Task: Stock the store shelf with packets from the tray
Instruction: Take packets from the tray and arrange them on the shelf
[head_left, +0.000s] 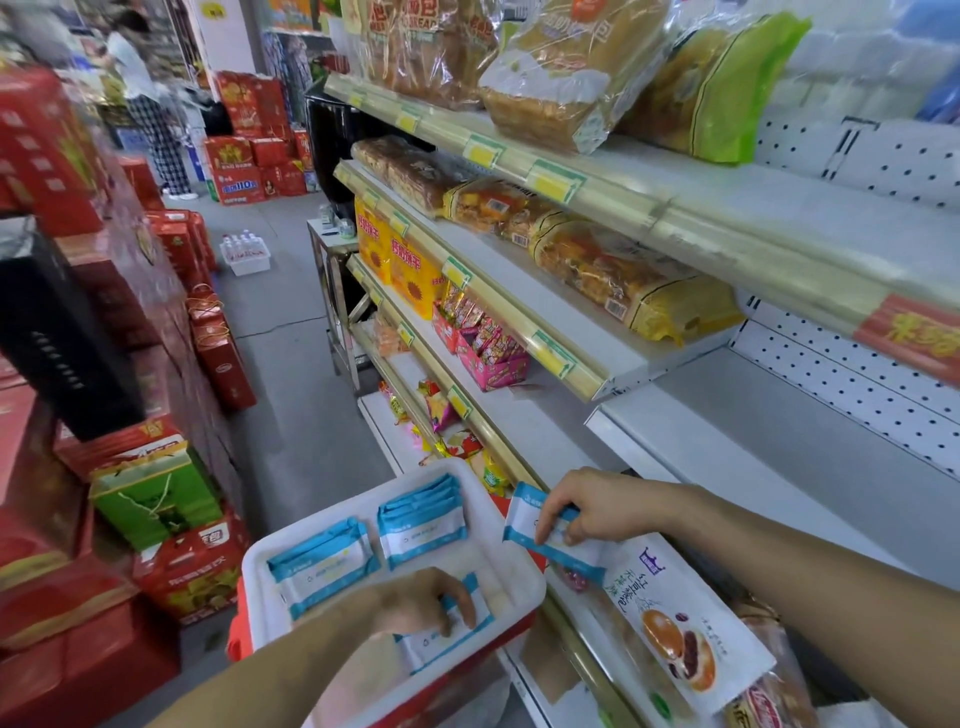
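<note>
A white tray (506, 540) sits low in the middle on a red support and holds stacks of blue-and-white packets (421, 525). My left hand (426, 603) reaches into its near side, fingers curled on a packet (447, 636). My right hand (592, 506) pinches another blue-and-white packet (524, 519) just right of the tray, above the front edge of the lower shelf (727, 457). That packet hangs over a white bread bag (670, 613) lying on the shelf.
Shelves of bread bags (561, 67) and snack boxes (488, 348) run along the right. Red gift boxes (171, 322) are stacked on the left of the aisle. A person (150, 109) stands far up the aisle.
</note>
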